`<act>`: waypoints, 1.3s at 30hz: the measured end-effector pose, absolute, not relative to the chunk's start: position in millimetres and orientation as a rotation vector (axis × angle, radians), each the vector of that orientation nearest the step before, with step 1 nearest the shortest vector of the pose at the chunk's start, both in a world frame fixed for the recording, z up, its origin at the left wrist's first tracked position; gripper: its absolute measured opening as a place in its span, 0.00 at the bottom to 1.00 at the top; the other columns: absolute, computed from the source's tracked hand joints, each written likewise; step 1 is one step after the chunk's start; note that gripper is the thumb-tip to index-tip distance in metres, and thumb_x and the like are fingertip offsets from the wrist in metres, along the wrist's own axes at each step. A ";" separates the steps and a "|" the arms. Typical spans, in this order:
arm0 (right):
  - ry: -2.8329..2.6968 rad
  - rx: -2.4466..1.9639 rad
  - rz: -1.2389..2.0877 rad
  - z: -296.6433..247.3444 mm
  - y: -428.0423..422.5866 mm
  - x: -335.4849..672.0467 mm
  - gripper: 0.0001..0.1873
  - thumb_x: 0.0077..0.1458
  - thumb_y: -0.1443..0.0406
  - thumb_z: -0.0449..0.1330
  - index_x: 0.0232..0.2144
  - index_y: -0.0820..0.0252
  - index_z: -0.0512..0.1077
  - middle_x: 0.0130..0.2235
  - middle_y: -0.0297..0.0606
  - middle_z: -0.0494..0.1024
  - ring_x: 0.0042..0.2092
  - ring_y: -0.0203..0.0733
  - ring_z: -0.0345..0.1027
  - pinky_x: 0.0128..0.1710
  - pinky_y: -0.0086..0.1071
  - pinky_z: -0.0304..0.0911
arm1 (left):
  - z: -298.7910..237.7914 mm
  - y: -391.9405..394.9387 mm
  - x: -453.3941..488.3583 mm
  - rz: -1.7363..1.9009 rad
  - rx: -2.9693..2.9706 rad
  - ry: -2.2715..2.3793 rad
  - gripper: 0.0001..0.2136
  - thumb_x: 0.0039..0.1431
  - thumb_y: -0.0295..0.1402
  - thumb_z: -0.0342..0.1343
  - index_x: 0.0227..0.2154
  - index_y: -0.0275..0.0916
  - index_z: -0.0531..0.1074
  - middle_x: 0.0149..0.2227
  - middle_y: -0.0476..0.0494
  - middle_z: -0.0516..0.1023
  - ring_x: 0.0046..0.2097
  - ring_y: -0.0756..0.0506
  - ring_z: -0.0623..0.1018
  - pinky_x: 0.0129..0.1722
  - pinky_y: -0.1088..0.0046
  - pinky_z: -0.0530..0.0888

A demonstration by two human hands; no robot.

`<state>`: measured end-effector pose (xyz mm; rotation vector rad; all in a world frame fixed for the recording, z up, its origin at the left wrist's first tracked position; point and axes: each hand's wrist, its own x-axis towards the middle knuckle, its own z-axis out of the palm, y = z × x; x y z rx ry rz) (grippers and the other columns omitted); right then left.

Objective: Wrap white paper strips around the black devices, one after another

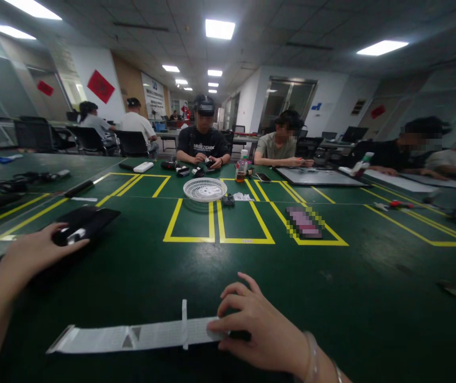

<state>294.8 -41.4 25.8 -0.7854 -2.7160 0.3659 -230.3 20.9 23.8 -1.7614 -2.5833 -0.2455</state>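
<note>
Got a long, flat white ribbon-like strip [156, 335] lying on the smooth dark-green tabletop [164, 276], right up close, stretched out left to right. Pinched, by the look of it, at its right end between thumb and fingertips of the right hand [258, 330], other fingers fanned up out of the way, probably to steady something that light without creasing it. Left hand [39, 247] well off to the left, curved over a thin black slab-like object [102, 215], with a small glossy white bit [77, 235] showing between thumb and fingers; can't tell whether gripping the slab, the white bit, or just resting there. Texture-wise, the strip: thin, papery or maybe plasticky, faint lines running lengthwise, a grey triangular patch [132, 336] partway along, a stiffer-looking end piece [64, 339] at the left, and a narrow white crossband [184, 314] poking past both edges, maybe for keeping layers together. Farther back, a round white slatted plastic basket [198, 198] at the far side of some bright yellow tape outlines [188, 240], presumably for marking out spots. Just beside it, a small dark lumpy gadget [228, 200]. Over to the right, a pinkish flat rectangle [305, 222], too pixelated to name.
</note>
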 end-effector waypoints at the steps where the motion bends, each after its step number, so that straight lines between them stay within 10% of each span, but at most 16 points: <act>1: -2.713 -0.781 0.362 27.3 -41.8 295.2 0.15 0.57 0.60 0.64 0.47 0.39 0.74 0.43 0.28 0.77 0.54 0.43 0.64 0.63 0.53 0.41 | 29.7 24.0 -208.7 -0.210 -1.846 -2.494 0.44 0.55 0.65 0.44 0.61 0.29 0.60 0.48 0.32 0.74 0.47 0.26 0.73 0.45 0.54 0.70; 9: -2.687 -0.690 0.497 32.7 -39.9 300.4 0.16 0.55 0.63 0.66 0.46 0.41 0.75 0.43 0.27 0.78 0.52 0.41 0.65 0.60 0.44 0.48 | 21.1 18.5 -41.9 -0.465 -2.715 -1.674 0.33 0.49 0.49 0.65 0.55 0.40 0.68 0.58 0.38 0.69 0.59 0.33 0.67 0.66 0.50 0.46; 25: -2.700 -0.765 0.723 31.1 -34.2 299.5 0.19 0.49 0.65 0.71 0.44 0.46 0.78 0.43 0.29 0.77 0.47 0.39 0.66 0.51 0.37 0.53 | -13.5 6.9 3.9 -0.461 -3.069 -1.465 0.33 0.49 0.45 0.70 0.57 0.46 0.68 0.63 0.40 0.62 0.64 0.34 0.61 0.66 0.46 0.50; 31: -2.681 -0.798 0.664 34.9 -32.7 300.3 0.15 0.56 0.65 0.65 0.47 0.45 0.76 0.45 0.31 0.76 0.48 0.40 0.65 0.51 0.38 0.54 | 22.8 -5.0 -17.4 -0.465 -3.190 -1.690 0.13 0.68 0.42 0.51 0.48 0.45 0.74 0.54 0.44 0.71 0.53 0.41 0.72 0.52 0.66 0.70; 39: -2.588 -1.133 0.170 26.6 -20.0 306.2 0.19 0.62 0.67 0.58 0.51 0.40 0.72 0.50 0.32 0.75 0.56 0.49 0.60 0.61 0.56 0.43 | 34.4 -9.9 -29.6 -0.191 -3.259 -2.025 0.14 0.68 0.42 0.47 0.43 0.41 0.75 0.41 0.43 0.76 0.41 0.42 0.76 0.37 0.73 0.70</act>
